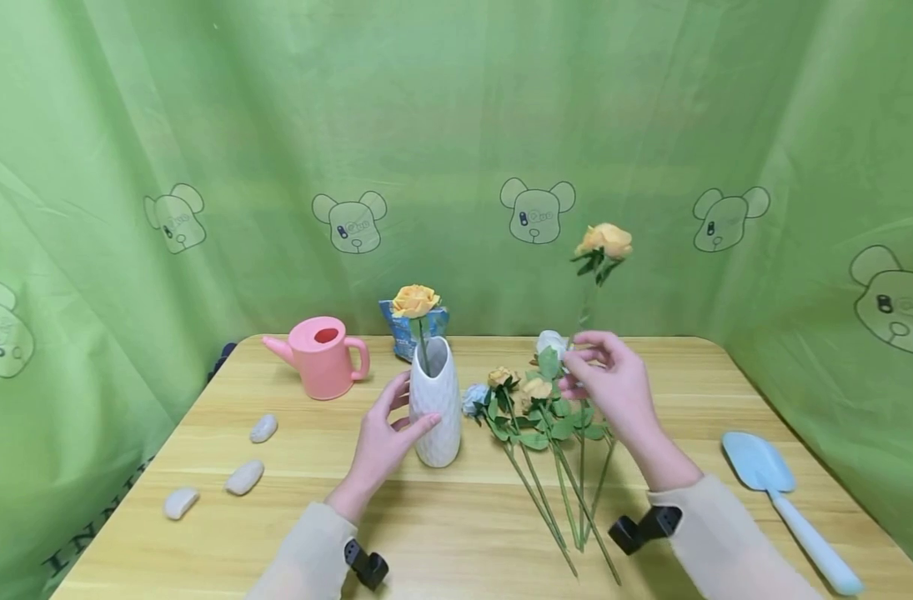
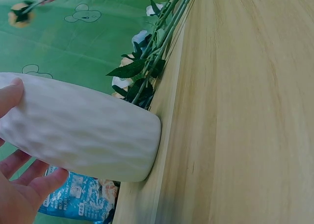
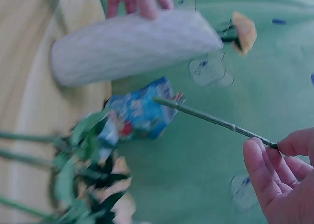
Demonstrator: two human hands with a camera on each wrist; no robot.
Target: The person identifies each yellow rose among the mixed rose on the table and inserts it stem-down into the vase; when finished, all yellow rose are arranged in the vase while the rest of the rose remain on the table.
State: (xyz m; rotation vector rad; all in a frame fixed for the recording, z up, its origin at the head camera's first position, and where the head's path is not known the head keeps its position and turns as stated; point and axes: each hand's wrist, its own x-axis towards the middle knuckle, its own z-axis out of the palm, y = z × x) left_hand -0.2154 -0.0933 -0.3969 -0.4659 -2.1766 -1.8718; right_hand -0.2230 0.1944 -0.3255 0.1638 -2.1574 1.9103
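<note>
A white textured vase [image 1: 436, 417] stands upright on the table, a yellow-orange rose [image 1: 415, 302] in its mouth. Fingers and thumb of my left hand [image 1: 384, 437] grip its side. To the right, my right hand [image 1: 612, 387] is raised, pinching the thin green stem [image 3: 211, 120] of another yellow-orange rose [image 1: 604, 242] between thumb and fingers. That bloom points up, and the stem's cut end hangs free of the vase in the right wrist view. Below the right hand lie several artificial roses [image 1: 534, 392], blue, white and yellow, with long stems toward the near edge.
Back left stands a pink watering can [image 1: 328, 362]. Behind the vase sits a blue printed packet [image 1: 403, 333]. Three pale stones [image 1: 244, 477] lie at the left, and a light blue shovel [image 1: 794, 508] at the right. Green curtain [image 1: 456, 125] encloses the wooden table [image 1: 336, 483].
</note>
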